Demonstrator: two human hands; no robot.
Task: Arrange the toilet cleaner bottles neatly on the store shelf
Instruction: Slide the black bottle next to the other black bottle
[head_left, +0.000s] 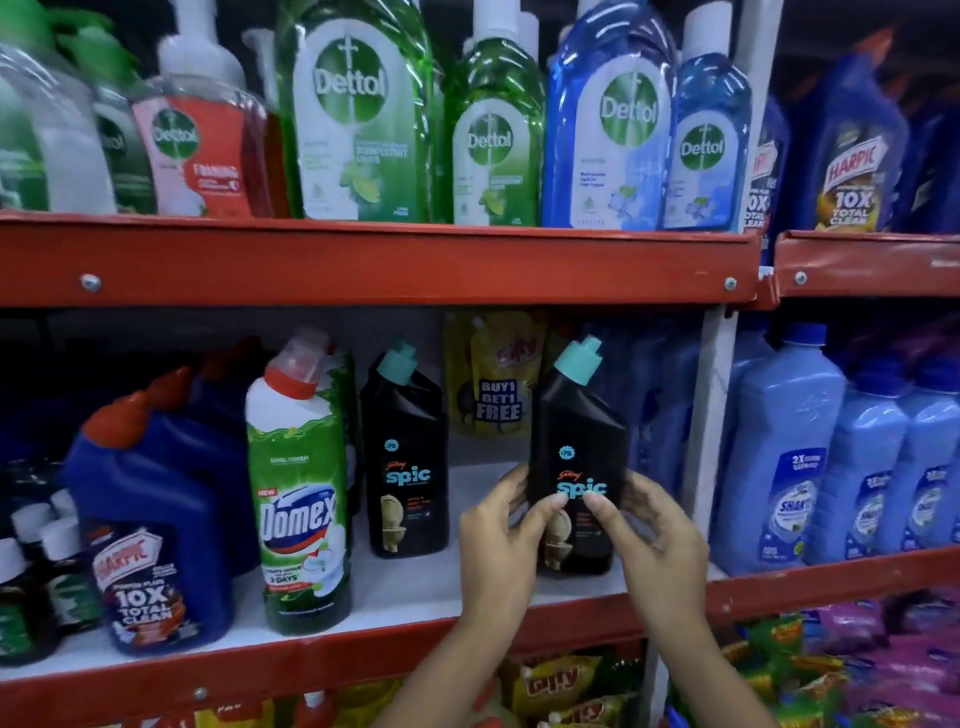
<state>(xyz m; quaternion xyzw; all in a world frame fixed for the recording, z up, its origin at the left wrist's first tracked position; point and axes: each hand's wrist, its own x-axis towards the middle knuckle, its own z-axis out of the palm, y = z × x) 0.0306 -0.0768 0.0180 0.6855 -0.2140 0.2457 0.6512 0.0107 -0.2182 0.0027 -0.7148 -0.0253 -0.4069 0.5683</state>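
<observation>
Gripping upright black Spic bottle (576, 457) between fingers of left hand (501, 540) and right hand (652, 535), thumbs pressing its label, second Spic bottle (408, 457) standing left of fingers.

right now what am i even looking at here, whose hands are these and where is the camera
There is no machine here. The single picture comes from a camera worn on a person's head, looking forward and down at a store shelf, so the two bare hands are the wearer's own. The left hand and the right hand together grip a black Spic toilet cleaner bottle with a teal cap, thumbs pressed on its label. Whether its base touches the shelf is hidden by the hands. To its left stand a second Spic bottle, a green Domex bottle and a blue Harpic bottle. Dettol bottles fill the shelf above.
</observation>
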